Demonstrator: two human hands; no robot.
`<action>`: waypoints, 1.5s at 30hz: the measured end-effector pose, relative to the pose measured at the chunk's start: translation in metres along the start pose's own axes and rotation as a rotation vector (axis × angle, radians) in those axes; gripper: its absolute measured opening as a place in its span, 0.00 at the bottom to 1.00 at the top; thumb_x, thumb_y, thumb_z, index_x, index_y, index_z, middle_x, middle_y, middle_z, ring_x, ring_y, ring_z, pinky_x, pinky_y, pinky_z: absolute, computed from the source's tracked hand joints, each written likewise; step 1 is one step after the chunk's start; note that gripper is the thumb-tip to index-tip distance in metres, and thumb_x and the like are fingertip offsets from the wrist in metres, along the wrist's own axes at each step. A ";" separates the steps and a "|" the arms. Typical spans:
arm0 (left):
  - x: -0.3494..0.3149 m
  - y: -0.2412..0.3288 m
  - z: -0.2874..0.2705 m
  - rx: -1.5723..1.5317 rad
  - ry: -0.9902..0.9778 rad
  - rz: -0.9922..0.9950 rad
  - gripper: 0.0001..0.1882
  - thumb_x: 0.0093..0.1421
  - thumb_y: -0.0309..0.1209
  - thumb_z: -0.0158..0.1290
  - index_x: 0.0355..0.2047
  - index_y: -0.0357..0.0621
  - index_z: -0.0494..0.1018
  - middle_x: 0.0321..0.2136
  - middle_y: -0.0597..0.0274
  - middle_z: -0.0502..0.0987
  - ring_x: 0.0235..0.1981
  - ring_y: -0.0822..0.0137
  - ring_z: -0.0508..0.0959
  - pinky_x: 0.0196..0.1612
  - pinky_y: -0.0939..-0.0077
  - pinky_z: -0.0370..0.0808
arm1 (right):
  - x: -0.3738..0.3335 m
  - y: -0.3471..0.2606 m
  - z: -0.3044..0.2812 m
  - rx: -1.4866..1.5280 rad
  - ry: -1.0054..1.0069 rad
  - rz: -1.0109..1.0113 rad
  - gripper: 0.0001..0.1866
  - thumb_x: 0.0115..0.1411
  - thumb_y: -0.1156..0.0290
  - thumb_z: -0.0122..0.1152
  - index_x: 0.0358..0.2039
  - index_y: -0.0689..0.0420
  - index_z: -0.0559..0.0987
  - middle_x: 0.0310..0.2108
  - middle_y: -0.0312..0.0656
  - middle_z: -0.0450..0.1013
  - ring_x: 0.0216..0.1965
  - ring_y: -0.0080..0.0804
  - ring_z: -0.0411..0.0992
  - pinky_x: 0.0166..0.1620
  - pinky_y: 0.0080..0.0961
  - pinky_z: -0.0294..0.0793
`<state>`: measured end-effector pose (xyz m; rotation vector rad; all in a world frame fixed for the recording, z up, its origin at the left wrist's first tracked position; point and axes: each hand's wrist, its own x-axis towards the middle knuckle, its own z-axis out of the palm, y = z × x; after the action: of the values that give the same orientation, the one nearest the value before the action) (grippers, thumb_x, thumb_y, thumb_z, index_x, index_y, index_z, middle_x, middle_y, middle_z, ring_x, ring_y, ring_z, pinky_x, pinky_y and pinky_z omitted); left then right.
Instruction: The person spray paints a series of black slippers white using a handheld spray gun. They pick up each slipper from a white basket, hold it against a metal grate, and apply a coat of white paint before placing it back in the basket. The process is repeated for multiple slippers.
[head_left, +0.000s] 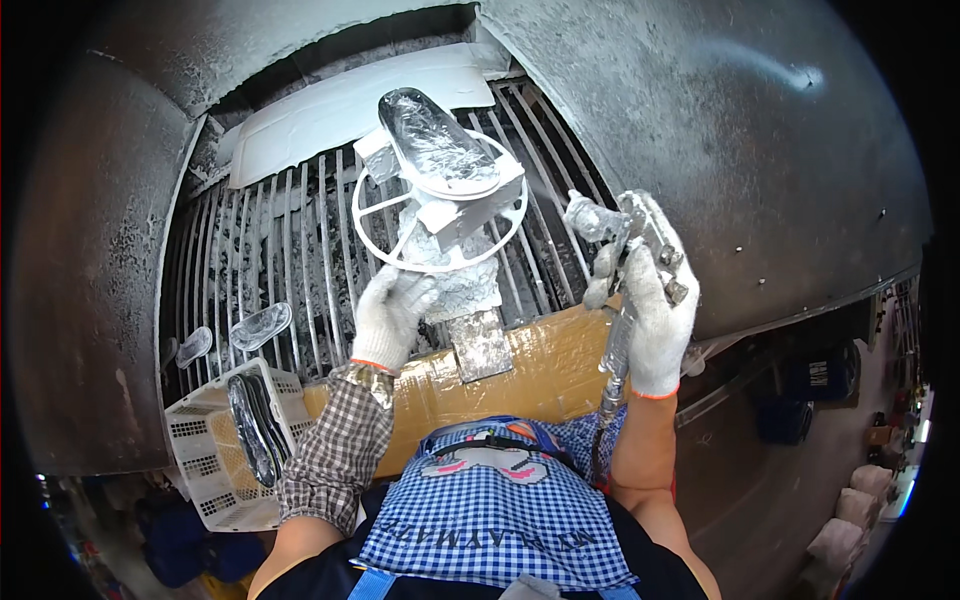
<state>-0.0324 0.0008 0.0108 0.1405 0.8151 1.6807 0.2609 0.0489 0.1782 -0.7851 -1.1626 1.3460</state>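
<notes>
My right hand [655, 300], in a white knit glove, is wrapped round a paint-crusted spray gun [648, 232] whose nozzle end points left toward the wheel. A hose runs down from it. My left hand [392, 312], gloved too, is at the near left rim of a white spoked wheel [362, 225], its fingers curled at the rim. Above the wheel, on a block-like holder, lies a dark, shiny shoe-sole-shaped piece [435, 140] with a pale, whitened near end. The wheel's stand [470, 285] is thickly coated in silvery residue.
Metal grating bars [270, 225] fill the booth floor, between dark side walls [780, 150]. Two sole-shaped pieces [262, 326] lie at the left. A white plastic basket [215, 480] holds several dark wrapped pieces [258, 425]. Taped cardboard [550, 360] covers the near edge; a pale sheet [350, 120] lies behind.
</notes>
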 end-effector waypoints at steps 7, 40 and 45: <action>-0.006 -0.002 0.027 -0.071 -0.053 -0.020 0.23 0.73 0.35 0.51 0.62 0.31 0.68 0.59 0.35 0.76 0.57 0.42 0.80 0.59 0.50 0.81 | 0.000 0.000 0.003 0.066 -0.007 0.048 0.26 0.75 0.71 0.57 0.70 0.65 0.70 0.39 0.42 0.80 0.32 0.21 0.77 0.33 0.19 0.79; 0.020 0.068 -0.004 0.082 0.134 0.169 0.15 0.73 0.35 0.49 0.51 0.33 0.71 0.56 0.28 0.77 0.57 0.36 0.81 0.55 0.46 0.84 | 0.033 0.042 -0.003 0.165 -0.076 -0.037 0.30 0.71 0.75 0.63 0.71 0.68 0.68 0.35 0.34 0.77 0.29 0.15 0.73 0.33 0.16 0.74; 0.031 0.077 -0.012 0.079 0.142 0.189 0.13 0.72 0.33 0.51 0.49 0.34 0.73 0.53 0.32 0.79 0.55 0.37 0.81 0.55 0.45 0.85 | 0.035 0.044 -0.005 0.141 -0.088 -0.043 0.29 0.71 0.75 0.63 0.70 0.68 0.69 0.37 0.35 0.78 0.29 0.14 0.73 0.33 0.16 0.76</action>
<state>-0.1098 0.0194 0.0364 0.1583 1.0004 1.8530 0.2466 0.0892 0.1410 -0.6012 -1.1337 1.4215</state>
